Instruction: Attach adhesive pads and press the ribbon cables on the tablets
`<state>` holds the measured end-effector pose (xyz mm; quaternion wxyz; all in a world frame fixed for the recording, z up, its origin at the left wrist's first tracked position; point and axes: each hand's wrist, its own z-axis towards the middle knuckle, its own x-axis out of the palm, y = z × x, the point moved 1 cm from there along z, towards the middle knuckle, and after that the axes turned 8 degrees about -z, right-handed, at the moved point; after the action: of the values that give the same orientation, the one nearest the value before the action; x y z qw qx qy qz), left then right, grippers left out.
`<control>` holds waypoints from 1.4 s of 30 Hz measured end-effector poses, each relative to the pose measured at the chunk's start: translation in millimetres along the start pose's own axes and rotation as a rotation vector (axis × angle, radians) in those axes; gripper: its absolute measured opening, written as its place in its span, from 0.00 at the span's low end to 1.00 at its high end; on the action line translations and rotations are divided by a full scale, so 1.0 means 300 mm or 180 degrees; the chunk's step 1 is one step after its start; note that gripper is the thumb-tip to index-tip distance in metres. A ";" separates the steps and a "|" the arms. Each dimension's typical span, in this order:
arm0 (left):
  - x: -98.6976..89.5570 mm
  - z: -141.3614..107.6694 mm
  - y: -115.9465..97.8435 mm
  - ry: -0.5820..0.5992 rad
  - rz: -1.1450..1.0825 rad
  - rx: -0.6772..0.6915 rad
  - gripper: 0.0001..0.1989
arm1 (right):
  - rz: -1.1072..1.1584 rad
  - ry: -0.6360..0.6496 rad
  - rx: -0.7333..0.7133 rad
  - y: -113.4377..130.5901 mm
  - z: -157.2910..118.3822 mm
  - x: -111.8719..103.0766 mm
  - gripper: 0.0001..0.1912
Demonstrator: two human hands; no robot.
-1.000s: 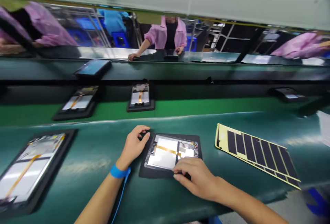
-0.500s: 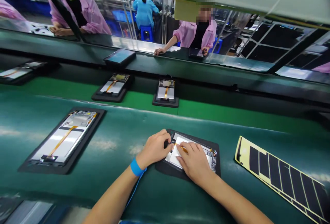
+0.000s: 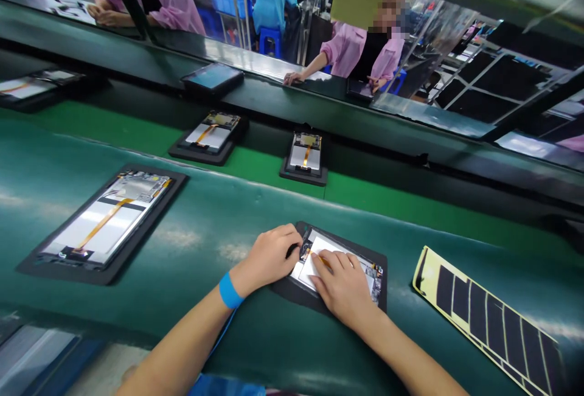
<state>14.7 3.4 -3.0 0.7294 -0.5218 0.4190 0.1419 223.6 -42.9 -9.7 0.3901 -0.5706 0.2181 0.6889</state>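
Note:
An opened tablet (image 3: 365,260) lies on a dark pad in front of me, its inner parts showing. My left hand (image 3: 270,256), with a blue band at the wrist, is at the tablet's left end; its fingers are curled together, and what they pinch is hidden. My right hand (image 3: 344,280) rests over the middle of the tablet, fingers pressed on a white sheet (image 3: 314,262) and an orange ribbon cable beneath them. The sheet's far part is covered by the hand.
Another opened tablet (image 3: 109,219) lies at left. A yellow sheet with black strips (image 3: 493,323) lies at right. Two tablets (image 3: 210,134) (image 3: 305,154) sit on the green belt (image 3: 260,178). People in pink and blue are beyond.
The view has tilted and shifted a little. My left hand has moved slightly back from the tablet's end, its fingertips drawn off the orange cable. My right hand stays in place.

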 end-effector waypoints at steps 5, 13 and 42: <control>-0.006 -0.065 0.004 0.0067 0.0364 0.0683 0.19 | -0.0023 -0.0040 -0.0063 0.000 0.001 -0.005 0.17; 0.023 -0.091 -0.010 0.0409 0.1071 0.0821 0.22 | -0.0010 0.0019 -0.0093 0.003 -0.002 -0.011 0.17; 0.036 -0.116 -0.033 0.0238 0.1542 0.1014 0.23 | 0.0153 0.0143 -0.0224 -0.033 0.020 -0.036 0.16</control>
<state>11.6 -33.8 -8.3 0.7311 -0.2904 0.5749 0.2250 228.2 -35.6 3.5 0.3482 -0.5938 0.2161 0.6924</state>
